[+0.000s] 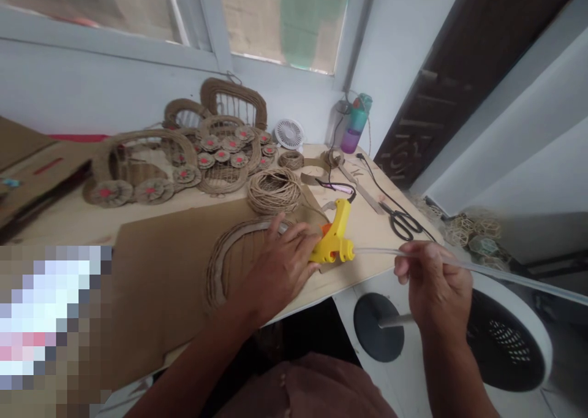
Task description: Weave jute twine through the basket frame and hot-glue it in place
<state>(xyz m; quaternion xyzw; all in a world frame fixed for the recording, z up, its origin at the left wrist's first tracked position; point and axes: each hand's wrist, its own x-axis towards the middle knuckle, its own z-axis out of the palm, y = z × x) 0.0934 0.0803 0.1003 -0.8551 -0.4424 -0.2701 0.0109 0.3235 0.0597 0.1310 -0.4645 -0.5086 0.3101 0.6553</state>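
Observation:
A yellow glue gun [339,233] lies over the table with its handle pointing up and its back end facing right. My left hand [285,260] grips its front part, fingers over the barrel, so the nozzle is hidden. Between the fingers of my right hand [434,280] is a long clear glue stick [505,275], whose thin left end runs to the back of the gun. Beneath my left hand, an oval twine-wrapped frame [215,265] rests on a brown cardboard sheet [156,252]; my forearm covers part of it.
Behind stand a twine coil [274,191], twine frames with paper flowers [232,139], a small white fan [289,135] and a bottle [356,127]. Black-handled scissors [404,223] and a cable [392,182] lie at right. A round white-rimmed fan [544,344] stands on the right.

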